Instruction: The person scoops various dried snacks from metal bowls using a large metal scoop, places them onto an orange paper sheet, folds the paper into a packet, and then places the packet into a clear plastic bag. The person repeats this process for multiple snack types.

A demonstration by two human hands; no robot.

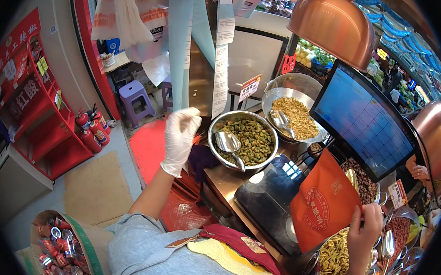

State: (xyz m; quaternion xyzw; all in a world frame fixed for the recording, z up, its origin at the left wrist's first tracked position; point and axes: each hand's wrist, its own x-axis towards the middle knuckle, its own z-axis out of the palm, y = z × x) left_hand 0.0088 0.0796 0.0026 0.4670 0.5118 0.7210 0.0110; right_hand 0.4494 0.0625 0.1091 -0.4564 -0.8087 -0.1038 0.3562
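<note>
My left hand [182, 138], in a thin white glove, is raised left of a steel bowl [212, 152] of green fried food [259, 136]. Its fingers are curled in, and I see nothing in them. A metal spoon [228, 142] lies in that bowl. My bare right hand [368, 220] grips the edge of an orange-red printed bag [325, 206] between thumb and fingers. The bag hangs partly over a black flat-topped scale [262, 194] and hides part of it. Below the right hand are pale fried strips [333, 252].
A bowl of golden crisp bits [295, 116] stands behind, beside a tilted touchscreen [363, 120]. A copper lamp [331, 26] hangs above. Label strips [221, 68] hang from a post. At lower left is a carton [92, 239] of jars. Another person's hand [420, 173] shows at right.
</note>
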